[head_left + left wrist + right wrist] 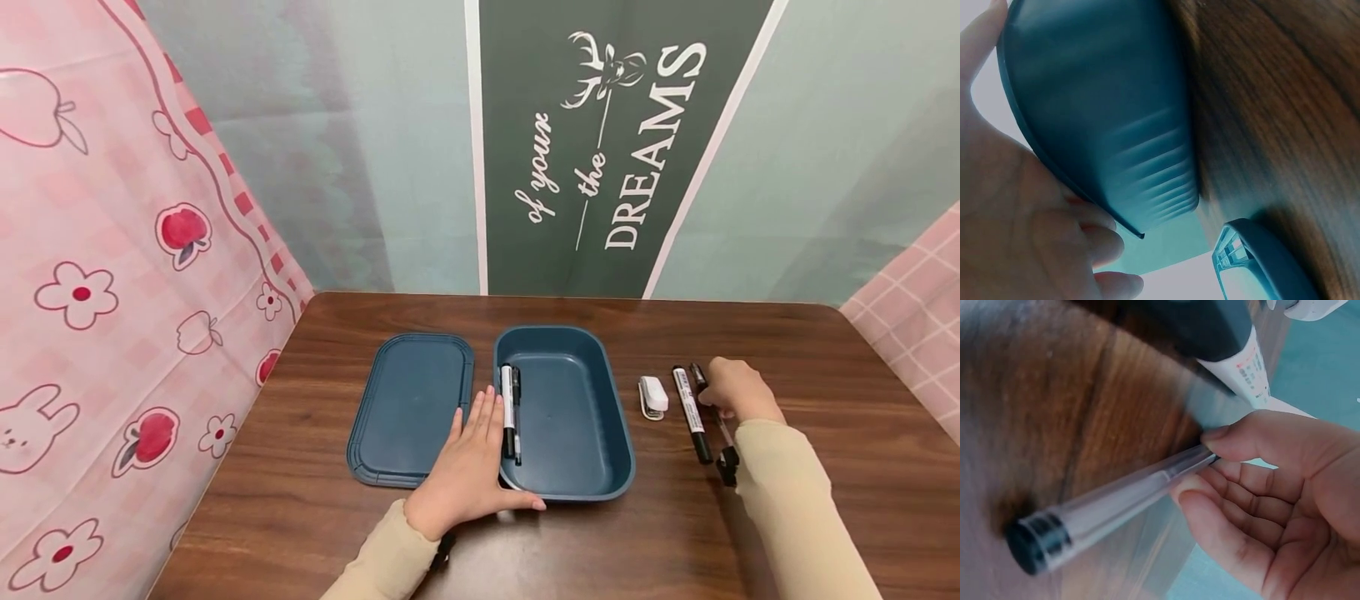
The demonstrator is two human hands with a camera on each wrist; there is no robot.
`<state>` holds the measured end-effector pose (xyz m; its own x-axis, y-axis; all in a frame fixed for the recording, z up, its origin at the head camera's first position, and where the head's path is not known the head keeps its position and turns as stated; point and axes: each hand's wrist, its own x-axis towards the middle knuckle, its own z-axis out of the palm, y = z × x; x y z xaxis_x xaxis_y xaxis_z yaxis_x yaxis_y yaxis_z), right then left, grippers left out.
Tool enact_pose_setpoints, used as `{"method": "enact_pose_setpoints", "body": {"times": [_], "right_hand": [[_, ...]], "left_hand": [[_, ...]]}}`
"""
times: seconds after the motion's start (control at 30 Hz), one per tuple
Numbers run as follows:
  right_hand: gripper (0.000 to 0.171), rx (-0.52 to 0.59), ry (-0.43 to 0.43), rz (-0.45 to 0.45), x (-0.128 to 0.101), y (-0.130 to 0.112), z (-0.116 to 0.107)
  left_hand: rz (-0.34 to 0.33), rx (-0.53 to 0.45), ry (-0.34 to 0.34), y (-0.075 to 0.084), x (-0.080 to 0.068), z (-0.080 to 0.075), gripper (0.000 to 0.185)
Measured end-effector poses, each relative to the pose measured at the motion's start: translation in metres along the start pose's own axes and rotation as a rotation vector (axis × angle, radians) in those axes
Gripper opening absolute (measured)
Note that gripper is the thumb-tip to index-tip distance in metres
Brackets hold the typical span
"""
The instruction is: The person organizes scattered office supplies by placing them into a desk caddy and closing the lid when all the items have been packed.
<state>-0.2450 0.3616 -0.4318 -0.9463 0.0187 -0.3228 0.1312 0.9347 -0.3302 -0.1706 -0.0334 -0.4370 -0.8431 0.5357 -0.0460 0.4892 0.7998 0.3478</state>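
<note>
My right hand point(738, 390) pinches a clear-barrelled pen point(1116, 497) between thumb and finger; its black end cap points away from the hand in the right wrist view. At the near left corner of a blue plastic box point(573, 417), my left hand point(467, 477) lies along the rim with fingers straight and thumb along the front edge. Inside the box, against its left wall, are a white-and-black marker point(507, 400) and a black pen point(517, 421). A second white-and-black marker point(691, 412) lies on the table just left of the pinched pen.
A flat blue lid point(416, 408) lies left of the box. Between the box and the loose marker sits a small white stapler point(654, 394). The brown wooden table point(600, 550) ends at a hanging printed curtain point(555, 267) behind.
</note>
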Motion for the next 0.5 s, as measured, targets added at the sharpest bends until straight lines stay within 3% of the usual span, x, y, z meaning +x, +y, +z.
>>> {"method": "enact_pose_setpoints", "body": {"times": [0.2,0.5], "right_hand": [[0.014,-0.007,0.025,-0.011,0.0004,-0.0018,0.0033],[0.029,-0.003,0.019,-0.035,-0.0008,0.0031,0.0013]], "left_hand": [[-0.004,-0.003,0.002,-0.0006,-0.0016,-0.0008,0.127],[0.005,-0.009,0.007,0.0006,-0.0020,0.0003,0.127]]}}
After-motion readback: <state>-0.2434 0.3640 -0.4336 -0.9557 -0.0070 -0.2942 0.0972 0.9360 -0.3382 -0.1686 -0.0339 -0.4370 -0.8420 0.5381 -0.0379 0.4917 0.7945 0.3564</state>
